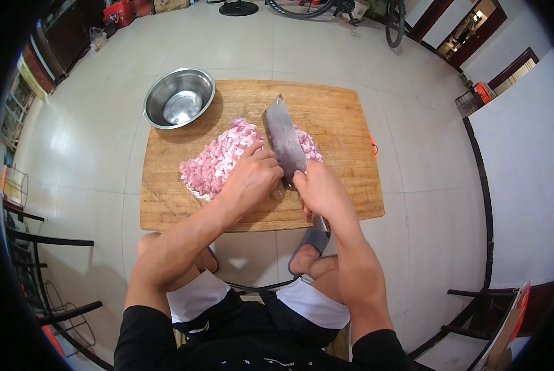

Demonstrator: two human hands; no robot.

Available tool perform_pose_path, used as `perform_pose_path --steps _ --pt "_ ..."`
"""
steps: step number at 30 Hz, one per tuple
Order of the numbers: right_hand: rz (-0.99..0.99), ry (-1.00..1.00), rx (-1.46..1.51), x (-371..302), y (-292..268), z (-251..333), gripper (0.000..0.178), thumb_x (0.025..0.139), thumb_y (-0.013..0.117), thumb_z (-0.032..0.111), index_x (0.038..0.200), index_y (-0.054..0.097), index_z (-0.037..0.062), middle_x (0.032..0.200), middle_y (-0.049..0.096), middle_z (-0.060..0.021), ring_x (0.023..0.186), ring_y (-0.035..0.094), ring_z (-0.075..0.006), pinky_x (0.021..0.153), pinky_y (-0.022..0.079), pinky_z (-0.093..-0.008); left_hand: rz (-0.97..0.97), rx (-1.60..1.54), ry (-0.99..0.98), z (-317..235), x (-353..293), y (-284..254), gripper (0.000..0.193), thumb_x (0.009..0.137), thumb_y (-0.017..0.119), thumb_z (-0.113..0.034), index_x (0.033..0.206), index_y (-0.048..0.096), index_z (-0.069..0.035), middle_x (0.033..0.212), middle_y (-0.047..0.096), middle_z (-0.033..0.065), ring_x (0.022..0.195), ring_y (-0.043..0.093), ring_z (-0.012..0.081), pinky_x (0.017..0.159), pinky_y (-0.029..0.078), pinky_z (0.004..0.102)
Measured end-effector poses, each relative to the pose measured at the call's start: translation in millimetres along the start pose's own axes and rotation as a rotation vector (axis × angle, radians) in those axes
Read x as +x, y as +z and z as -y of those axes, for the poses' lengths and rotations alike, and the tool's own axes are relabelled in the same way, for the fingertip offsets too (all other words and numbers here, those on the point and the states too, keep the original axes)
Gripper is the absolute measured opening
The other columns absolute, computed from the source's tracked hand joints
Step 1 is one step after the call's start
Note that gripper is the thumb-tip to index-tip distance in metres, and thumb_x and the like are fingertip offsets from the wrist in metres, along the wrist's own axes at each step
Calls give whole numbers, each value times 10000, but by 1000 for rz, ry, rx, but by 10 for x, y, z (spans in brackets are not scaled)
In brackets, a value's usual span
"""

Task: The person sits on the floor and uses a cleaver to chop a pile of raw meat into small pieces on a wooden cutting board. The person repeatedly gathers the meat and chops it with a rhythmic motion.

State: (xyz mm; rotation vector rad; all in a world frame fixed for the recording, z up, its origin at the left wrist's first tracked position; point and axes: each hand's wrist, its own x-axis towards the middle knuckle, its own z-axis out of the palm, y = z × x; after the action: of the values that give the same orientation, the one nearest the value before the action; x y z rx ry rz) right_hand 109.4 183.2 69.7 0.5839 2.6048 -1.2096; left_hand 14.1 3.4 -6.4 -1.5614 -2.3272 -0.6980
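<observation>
A cleaver (283,137) with a broad grey blade is held in my right hand (321,190), its handle running out below my fist toward the near edge. The blade stands over a wooden chopping board (345,142), its tip pointing away from me. My left hand (256,174) is closed, with bent fingers pressed onto the meat beside the blade's left face; the fingertips are partly hidden. Pale pink diced meat (218,161) lies heaped left of the blade. More pieces show to its right, partly covered by the blade and my right hand.
A steel bowl (181,99) with nothing visible in it stands at the board's far left corner. My slippered foot (308,250) is below the near edge. Black metal chair frames (54,241) stand at the left, and a bicycle (345,9) is far back on the tiled floor.
</observation>
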Motion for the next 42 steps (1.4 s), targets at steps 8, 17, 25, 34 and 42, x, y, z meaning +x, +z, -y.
perform_pose_path --steps 8,17,25,34,42 --pt "31 55 375 224 -225 -414 225 1027 611 183 936 643 -20 687 666 -78 488 646 -184 483 522 -370 -49 102 -44 -52 85 39 52 865 777 -139 882 732 -120 917 700 48 1048 691 266 1190 453 503" --pt "-83 67 255 -38 -313 -261 315 1060 625 215 866 605 -33 675 655 -97 487 648 -192 502 516 -400 -71 71 -155 280 216 -93 154 900 716 -86 1014 819 -91 1045 744 87 1143 667 309 1121 477 487" --pt "-223 -50 -32 -309 -228 -191 355 1025 689 278 940 686 -66 805 713 -286 782 727 -482 725 564 -553 -59 32 -555 658 238 -260 400 1094 674 -288 1358 743 4 1258 748 239 1247 673 455 1079 543 519" --pt "-25 -15 -42 -402 -171 -224 301 1064 653 236 948 673 -40 663 666 -144 556 696 -262 562 538 -447 35 -207 -557 656 363 -285 377 1007 698 -272 1226 788 22 1105 764 287 1075 731 482 994 574 552" --pt "-18 47 110 -356 -321 -246 314 1052 611 225 972 690 -69 663 681 -215 526 726 -307 576 583 -483 159 -142 -221 384 368 -268 350 913 787 -107 1255 807 -32 1099 805 205 1096 740 425 996 588 487"
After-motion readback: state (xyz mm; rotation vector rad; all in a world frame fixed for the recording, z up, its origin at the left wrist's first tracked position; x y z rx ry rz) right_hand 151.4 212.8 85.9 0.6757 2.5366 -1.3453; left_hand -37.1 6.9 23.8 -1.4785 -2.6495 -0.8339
